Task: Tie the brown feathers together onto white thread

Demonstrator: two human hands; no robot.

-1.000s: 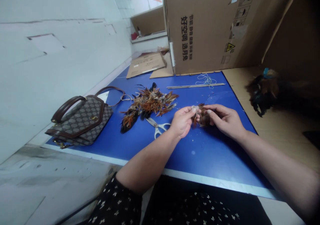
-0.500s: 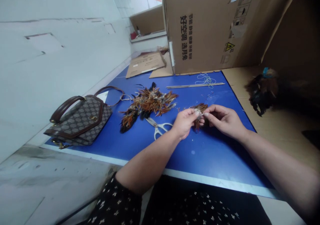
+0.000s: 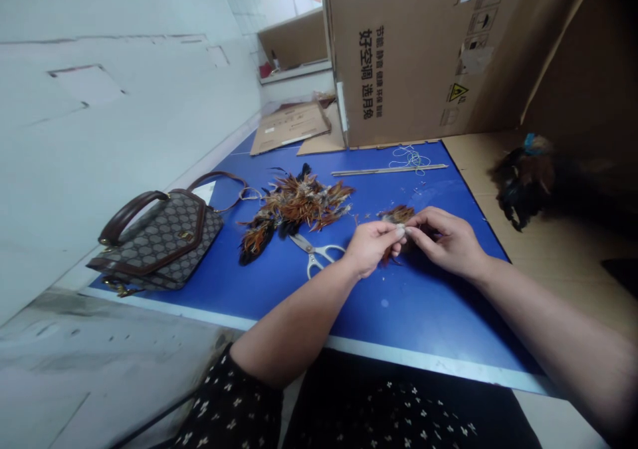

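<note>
My left hand [image 3: 375, 246] is closed, with thumb and forefinger pinched on a small brown feather bunch [image 3: 399, 214]. Tufts of it show above and below the fingers, while the gripped part is mostly covered. Right against those fingertips, my right hand [image 3: 451, 244] is closed in a pinch too. Whatever sits between its thumb and forefinger is too small to make out. To the left lies a loose pile of brown and black feathers [image 3: 304, 200]. Scissors [image 3: 319, 253] with pale handles rest partly open beside the pile, near my left wrist.
A patterned handbag [image 3: 164, 240] stands on the left of the blue table [image 3: 299, 303]. Thin sticks [image 3: 389, 170] and tangled pale thread [image 3: 411, 159] lie farther back. A large cardboard box [image 3: 413, 57] rises behind. Dark feathers with a blue band [image 3: 526, 177] are at right on cardboard.
The fingertips of my left hand have shifted slightly right, closer against my right fingertips, covering more of the feather bunch. My right hand stays nearly in place.
</note>
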